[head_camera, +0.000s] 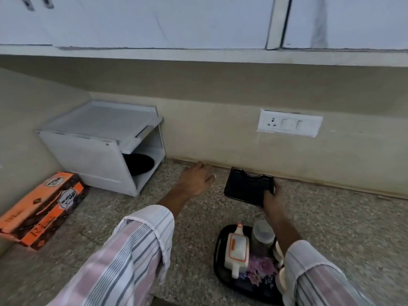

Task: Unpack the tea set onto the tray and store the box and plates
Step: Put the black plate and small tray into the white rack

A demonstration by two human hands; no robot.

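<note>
Lower right, tray (217, 259) holding teapot (237, 248) and jar (262, 236), right hand (272, 198) gripping black plates (247, 186), left hand (196, 178) spread empty, centre.

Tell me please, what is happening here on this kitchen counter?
A person in a striped shirt is working at a speckled stone counter. The right hand grips a small black plate near the wall. The left hand is open and empty, reaching toward a white rack with something dark and round inside. A white and orange tea piece and a jar already sit on a black floral tray. The orange box lies at the far left.
</note>
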